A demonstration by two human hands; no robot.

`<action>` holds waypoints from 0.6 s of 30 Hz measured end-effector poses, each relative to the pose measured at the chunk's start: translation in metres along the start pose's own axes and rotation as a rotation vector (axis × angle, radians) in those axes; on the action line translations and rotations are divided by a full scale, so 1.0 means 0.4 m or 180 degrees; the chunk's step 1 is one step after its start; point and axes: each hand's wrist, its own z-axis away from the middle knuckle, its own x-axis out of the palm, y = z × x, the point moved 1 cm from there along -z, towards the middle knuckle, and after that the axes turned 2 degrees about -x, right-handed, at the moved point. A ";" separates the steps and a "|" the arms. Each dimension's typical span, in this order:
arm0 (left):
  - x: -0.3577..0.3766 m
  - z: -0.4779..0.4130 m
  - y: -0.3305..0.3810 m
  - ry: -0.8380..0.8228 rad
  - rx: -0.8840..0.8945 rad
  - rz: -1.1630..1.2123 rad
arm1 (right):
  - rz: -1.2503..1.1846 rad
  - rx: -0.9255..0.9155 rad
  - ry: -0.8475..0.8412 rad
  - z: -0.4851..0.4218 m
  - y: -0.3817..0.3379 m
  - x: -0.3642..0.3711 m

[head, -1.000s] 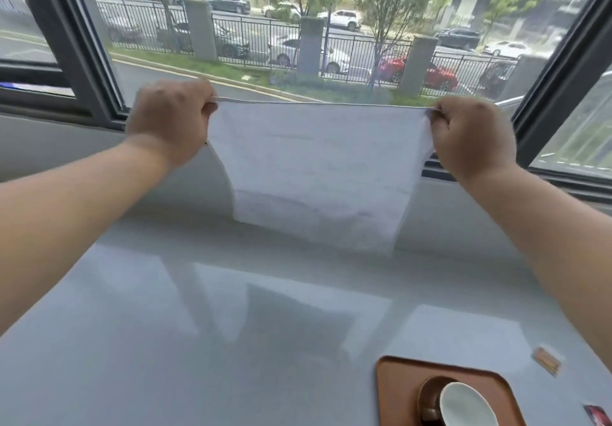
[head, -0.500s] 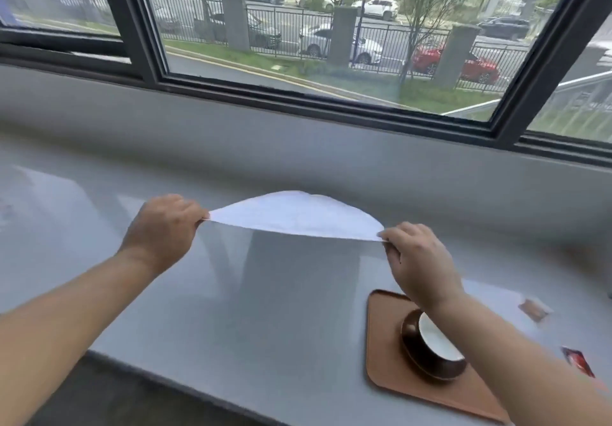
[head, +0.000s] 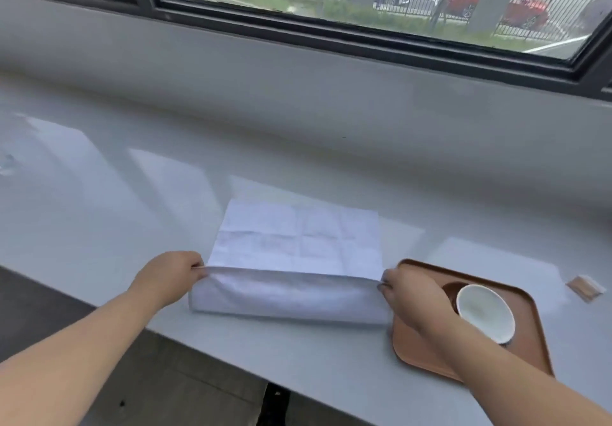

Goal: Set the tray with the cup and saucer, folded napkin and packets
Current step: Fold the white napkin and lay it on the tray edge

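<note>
A white napkin [head: 298,243] lies spread on the grey counter, its near edge lifted and curled over. My left hand [head: 169,276] pinches the left near corner and my right hand [head: 410,293] pinches the right near corner. To the right sits a brown tray [head: 530,336] holding a white cup [head: 485,313] on a dark brown saucer [head: 452,290]; my right forearm crosses the tray's left part. A small tan packet [head: 584,288] lies on the counter beyond the tray's right side.
The grey counter [head: 132,210] runs along a low wall under a dark-framed window [head: 364,38]. Its front edge cuts diagonally from the left to the bottom middle, with floor below it.
The napkin has come down from being held up stretched before the window to lying on the counter. Both hands lowered and drew nearer, still pinching its corners.
</note>
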 end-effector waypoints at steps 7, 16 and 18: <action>-0.087 -0.314 0.054 0.0026 -0.0038 0.0863 | -0.0386 0.0519 0.0054 -0.300 0.022 -0.061; -0.050 -0.596 0.065 0.0016 0.0108 0.0776 | 0.0087 0.0802 0.0061 -0.548 0.077 -0.019; -0.034 -0.594 0.070 0.0329 0.0279 0.0514 | 0.0382 0.0738 0.0160 -0.543 0.070 -0.001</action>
